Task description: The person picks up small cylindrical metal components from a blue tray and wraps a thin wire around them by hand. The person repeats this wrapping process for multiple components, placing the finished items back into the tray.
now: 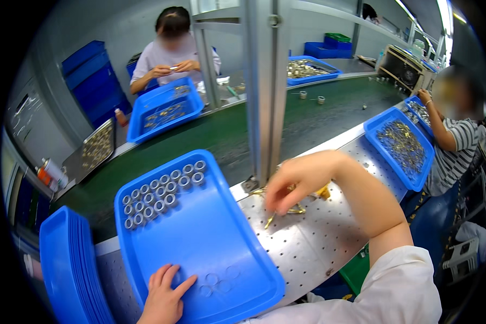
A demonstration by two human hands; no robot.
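Observation:
A large blue tray (200, 237) lies before me, with rows of grey metal ring-shaped parts (159, 191) standing in its far left part. My left hand (166, 296) rests on the tray's near edge area, fingers spread, holding nothing. Beside its fingertips are several thin clear rings (211, 279) on the tray floor. Right of the tray, my right hand (299, 181) hangs over the perforated metal bench with its fingers curled down and together; it is slightly blurred. Small gold-coloured metal pieces (296, 210) lie right under its fingertips. Whatever is between the fingers is too small to name.
An upright metal post (264, 97) stands just beyond my right hand. Stacked blue trays (73, 264) are at the left. A green conveyor belt (221, 140) runs behind. Across it, a person handles a small part over a blue tray (164, 110); another person works beside a parts-filled tray (399, 148) at right.

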